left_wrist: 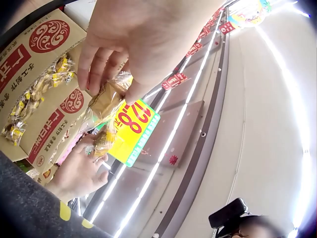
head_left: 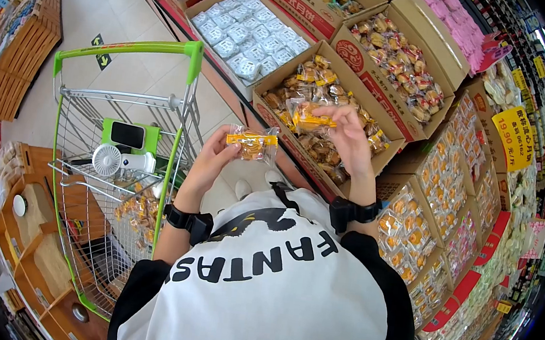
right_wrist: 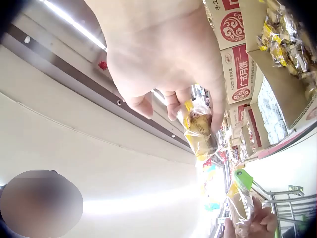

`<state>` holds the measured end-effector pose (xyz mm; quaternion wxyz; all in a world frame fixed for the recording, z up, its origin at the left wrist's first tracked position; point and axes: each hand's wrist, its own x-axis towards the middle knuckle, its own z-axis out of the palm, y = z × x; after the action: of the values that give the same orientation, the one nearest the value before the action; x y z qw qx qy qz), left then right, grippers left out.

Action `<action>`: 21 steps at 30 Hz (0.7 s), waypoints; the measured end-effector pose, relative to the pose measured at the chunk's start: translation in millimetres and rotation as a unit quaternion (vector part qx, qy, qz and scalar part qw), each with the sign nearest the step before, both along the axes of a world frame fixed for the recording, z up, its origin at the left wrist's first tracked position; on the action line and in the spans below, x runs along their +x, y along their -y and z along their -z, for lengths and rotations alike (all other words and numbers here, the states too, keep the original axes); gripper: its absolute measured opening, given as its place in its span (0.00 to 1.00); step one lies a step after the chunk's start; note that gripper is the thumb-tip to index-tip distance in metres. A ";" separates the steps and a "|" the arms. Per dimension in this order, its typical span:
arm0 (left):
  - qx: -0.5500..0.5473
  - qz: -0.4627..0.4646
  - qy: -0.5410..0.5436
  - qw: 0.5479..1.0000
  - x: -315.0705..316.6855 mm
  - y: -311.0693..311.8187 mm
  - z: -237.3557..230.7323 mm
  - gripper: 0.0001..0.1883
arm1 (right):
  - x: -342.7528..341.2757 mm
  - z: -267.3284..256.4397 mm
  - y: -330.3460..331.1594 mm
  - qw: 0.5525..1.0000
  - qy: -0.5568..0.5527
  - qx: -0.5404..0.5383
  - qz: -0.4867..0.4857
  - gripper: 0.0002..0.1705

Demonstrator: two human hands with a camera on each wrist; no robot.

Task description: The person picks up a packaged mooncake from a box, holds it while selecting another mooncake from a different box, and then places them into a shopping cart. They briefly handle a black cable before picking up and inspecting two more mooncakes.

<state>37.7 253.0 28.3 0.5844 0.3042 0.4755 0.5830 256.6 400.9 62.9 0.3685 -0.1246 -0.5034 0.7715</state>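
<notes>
My left hand [head_left: 210, 159] holds a wrapped mooncake [head_left: 255, 144] with a yellow label, its clear wrapper spreading past the fingers. A second wrapped mooncake [head_left: 307, 118] is pinched in my right hand [head_left: 353, 141], over the near edge of an open carton [head_left: 381, 157] full of similar packets. The two hands are a short way apart in front of the body. Seen close in the left wrist view, the left hand's mooncake [left_wrist: 105, 101] sits between thumb and fingers. In the right wrist view the fingers reach down round the other mooncake [right_wrist: 200, 126].
A green-rimmed shopping cart [head_left: 132, 48] stands at the left, carrying a phone [head_left: 127, 135], a small white fan [head_left: 107, 160] and a bag of packets [head_left: 136, 211]. More cartons surround the work, one with white packets [head_left: 251, 36]. A yellow price sign [head_left: 517, 137] hangs at the right.
</notes>
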 end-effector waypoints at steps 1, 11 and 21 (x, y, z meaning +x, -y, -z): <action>0.000 0.001 0.001 1.000 0.1 -0.4 0.2 0.15 | -1.7 -0.9 1.2 1.000 0.017 0.017 0.009 0.06; 0.001 0.002 -0.002 1.000 0.3 -1.8 0.8 0.15 | -9.2 -5.4 6.8 0.969 0.162 0.179 0.052 0.19; -0.002 -0.011 0.025 1.000 0.9 -1.5 -11.0 0.18 | -6.9 7.4 1.0 0.972 0.164 0.148 0.080 0.14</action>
<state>38.6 254.5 39.2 0.5902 0.2832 0.4655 0.5956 249.7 399.8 55.5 0.3559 -0.2335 -0.6539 0.6255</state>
